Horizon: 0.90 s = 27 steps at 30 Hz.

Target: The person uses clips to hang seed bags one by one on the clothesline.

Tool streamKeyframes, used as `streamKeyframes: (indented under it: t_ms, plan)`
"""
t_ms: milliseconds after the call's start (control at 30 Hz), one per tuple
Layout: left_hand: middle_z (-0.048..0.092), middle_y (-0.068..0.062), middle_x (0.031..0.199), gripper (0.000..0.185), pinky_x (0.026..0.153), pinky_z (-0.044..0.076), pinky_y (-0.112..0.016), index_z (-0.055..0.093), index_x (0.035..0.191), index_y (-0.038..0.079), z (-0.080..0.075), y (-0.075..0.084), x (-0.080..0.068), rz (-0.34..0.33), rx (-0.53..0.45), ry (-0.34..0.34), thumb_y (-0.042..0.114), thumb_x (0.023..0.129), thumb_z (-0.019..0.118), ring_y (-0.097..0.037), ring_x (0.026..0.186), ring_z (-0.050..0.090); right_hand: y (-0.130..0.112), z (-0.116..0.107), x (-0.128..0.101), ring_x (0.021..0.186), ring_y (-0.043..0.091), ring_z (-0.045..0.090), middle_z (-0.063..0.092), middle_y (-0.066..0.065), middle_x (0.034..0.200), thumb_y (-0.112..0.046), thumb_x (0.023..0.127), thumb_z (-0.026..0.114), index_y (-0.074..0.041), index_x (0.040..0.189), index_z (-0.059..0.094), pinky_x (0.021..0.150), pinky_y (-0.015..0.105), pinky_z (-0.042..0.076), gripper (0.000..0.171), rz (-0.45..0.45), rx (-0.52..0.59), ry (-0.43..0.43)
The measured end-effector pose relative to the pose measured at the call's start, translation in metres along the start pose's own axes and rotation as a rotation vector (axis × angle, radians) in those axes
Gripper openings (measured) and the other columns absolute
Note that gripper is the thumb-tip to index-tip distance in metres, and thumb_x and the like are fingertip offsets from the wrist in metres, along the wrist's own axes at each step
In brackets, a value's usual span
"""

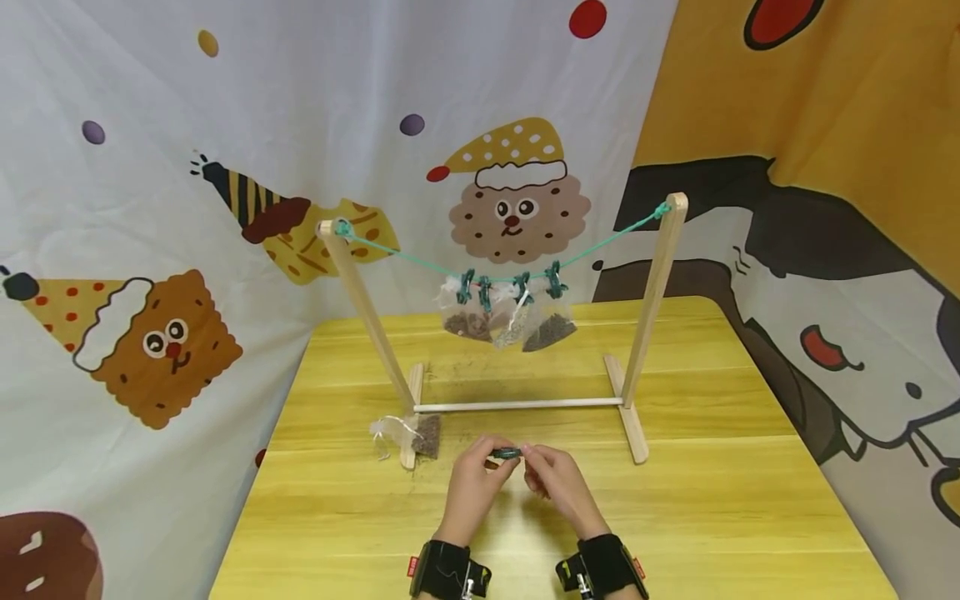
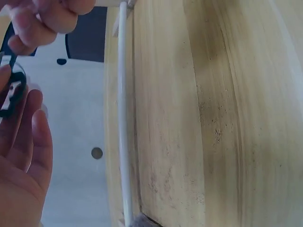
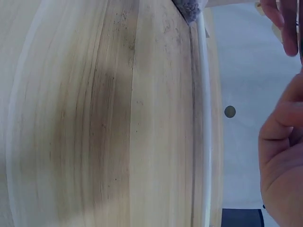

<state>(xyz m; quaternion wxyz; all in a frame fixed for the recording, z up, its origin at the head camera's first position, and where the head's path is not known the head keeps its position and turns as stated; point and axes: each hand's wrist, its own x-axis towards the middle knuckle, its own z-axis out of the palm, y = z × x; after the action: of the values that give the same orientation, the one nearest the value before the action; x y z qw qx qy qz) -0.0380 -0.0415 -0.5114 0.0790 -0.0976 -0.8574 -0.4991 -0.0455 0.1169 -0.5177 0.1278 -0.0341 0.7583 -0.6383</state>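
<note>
Left hand: the left hand (image 1: 474, 483) hovers over the near middle of the table, fingertips pinching the left end of a small dark green plastic clothes peg (image 1: 507, 453).
Right hand: the right hand (image 1: 561, 483) pinches the peg's right end, fingers curled.
Peg: held level between both hands, just above the yellow wooden table (image 1: 712, 500).
Loose bag: a small clear mesh bag of dark grains (image 1: 408, 433) lies on the table, left of the hands, against the rack's left foot.
Rack: a pale wooden drying rack (image 1: 517, 405) stands just beyond the hands.
Line: a green cord (image 1: 600, 247) sags between the posts, four green pegs (image 1: 512, 287) holding filled bags (image 1: 510, 323).
</note>
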Motion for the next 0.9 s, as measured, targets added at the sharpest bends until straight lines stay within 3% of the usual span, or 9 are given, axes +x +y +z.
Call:
streamKeyframes:
  t_ms: [100,367,633,900]
  plan:
    - [0.057,0.017,0.091,0.013,0.068,0.048,-0.023,0.063,0.094,0.03,-0.002,-0.001,-0.002,-0.063,-0.009,0.007,0.035,0.082,0.062,-0.002,0.083,0.055,0.0,-0.001,-0.001,0.042,0.015,0.038,0.046,0.006,0.051,-0.048,0.089,0.045,-0.003,0.066,0.051,0.039,0.026,0.033,0.05,0.014,0.052,0.012]
    - [0.061,0.015,0.089,0.015,0.067,0.048,-0.022,0.066,0.095,0.028,-0.006,-0.002,-0.005,-0.083,-0.036,0.031,0.034,0.081,0.063,-0.003,0.079,0.057,0.005,-0.002,-0.004,0.041,0.014,0.036,0.041,0.006,0.048,-0.046,0.088,0.048,-0.002,0.062,0.048,0.039,0.026,0.031,0.052,-0.015,0.131,0.039]
    - [0.064,0.013,0.083,0.019,0.066,0.048,-0.022,0.068,0.094,0.026,-0.006,0.0,-0.008,-0.194,-0.051,0.032,0.038,0.08,0.064,-0.004,0.074,0.059,0.011,-0.001,-0.005,0.04,0.015,0.033,0.038,0.009,0.048,-0.041,0.09,0.048,-0.002,0.061,0.047,0.04,0.025,0.03,0.049,-0.051,0.147,0.053]
    - [0.065,0.014,0.083,0.019,0.066,0.048,-0.022,0.069,0.093,0.027,-0.005,-0.001,-0.01,-0.209,-0.046,0.029,0.04,0.08,0.064,-0.004,0.075,0.058,-0.007,-0.002,-0.014,0.042,0.015,0.033,0.037,0.012,0.049,-0.034,0.092,0.048,0.0,0.062,0.047,0.042,0.025,0.031,0.046,-0.027,0.156,0.039]
